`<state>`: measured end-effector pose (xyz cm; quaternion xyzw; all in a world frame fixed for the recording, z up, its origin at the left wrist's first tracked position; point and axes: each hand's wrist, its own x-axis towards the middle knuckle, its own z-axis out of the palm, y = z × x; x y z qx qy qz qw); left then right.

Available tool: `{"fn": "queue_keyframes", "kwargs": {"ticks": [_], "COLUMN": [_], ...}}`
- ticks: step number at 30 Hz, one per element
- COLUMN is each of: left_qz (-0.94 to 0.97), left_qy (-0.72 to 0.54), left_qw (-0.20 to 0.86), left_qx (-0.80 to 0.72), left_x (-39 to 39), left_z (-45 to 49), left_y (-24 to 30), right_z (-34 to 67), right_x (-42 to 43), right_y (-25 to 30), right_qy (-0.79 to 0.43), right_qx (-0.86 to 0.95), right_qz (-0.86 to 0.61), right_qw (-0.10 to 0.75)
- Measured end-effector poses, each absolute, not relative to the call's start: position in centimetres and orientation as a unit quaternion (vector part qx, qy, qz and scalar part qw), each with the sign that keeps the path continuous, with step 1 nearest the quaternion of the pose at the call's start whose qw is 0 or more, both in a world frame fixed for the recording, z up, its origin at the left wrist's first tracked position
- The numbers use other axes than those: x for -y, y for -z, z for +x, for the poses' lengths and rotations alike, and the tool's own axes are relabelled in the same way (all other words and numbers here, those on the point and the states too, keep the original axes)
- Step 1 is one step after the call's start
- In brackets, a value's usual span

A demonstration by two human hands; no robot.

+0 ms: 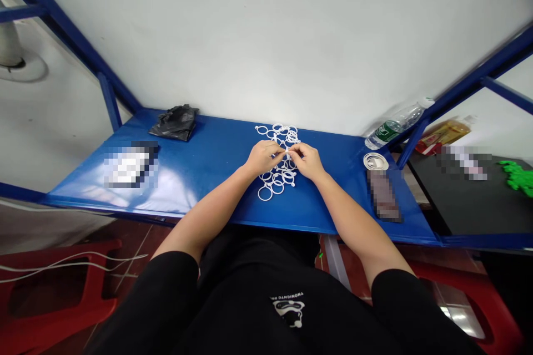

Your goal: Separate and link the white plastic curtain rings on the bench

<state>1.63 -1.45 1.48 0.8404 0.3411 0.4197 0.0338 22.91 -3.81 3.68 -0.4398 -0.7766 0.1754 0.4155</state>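
Currently | L hand (262,158), R hand (306,161) | fingers (280,145) pinch white rings (277,183) | bottle label (385,134) prob. illegible

- White plastic rings (265,201): smooth, with a soft sheen
- Blue tabletop (216,161): looks like painted metal, smooth and glossy, with a pale glare of reflected light
- Blue frame bars (66,33): painted metal with a smooth, low shine
- Black plastic bag (175,123): thin, crumpled, faintly shiny
- Water bottle (397,125): clear, shiny plastic
- Black shirt (266,310): matt cloth with a small printed emblem
- Red stool (54,299): smooth plastic
- Wall (266,39): smooth, matt white paint
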Motion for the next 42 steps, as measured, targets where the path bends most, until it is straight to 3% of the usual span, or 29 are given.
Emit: {"fn": "queue_keyframes", "kwargs": {"ticks": [8, 20, 26, 35, 42], "left_qz": [0.848, 0.777, 0.828, 0.853, 0.855], "left_qy": [-0.408, -0.405, -0.358, -0.426, -0.416], "left_qw": [0.060, 0.053, 0.078, 0.081, 0.109], "left_qx": [-0.332, -0.479, -0.426, -0.291, -0.290], "left_x": [1.6, 0.3, 0.1, 1.2, 1.9], "left_z": [1.2, 1.2, 1.5, 1.9, 2.4], "left_y": [-1.8, 0.0, 0.6, -1.1, -1.3], "right_z": [24.2, 24.9, 24.8, 24.6, 24.4], "right_x": [2.8, 1.2, 1.4, 1.4, 2.0], "right_y": [-3.3, -1.7, -1.8, -1.7, -2.3], "right_qy": [-0.148, -0.218, -0.223, -0.215, -0.151], "right_qx": [0.771, 0.748, 0.752, 0.746, 0.776], "right_qz": [-0.453, -0.503, -0.503, -0.487, -0.469], "right_qw": [0.422, 0.375, 0.363, 0.400, 0.393]}}
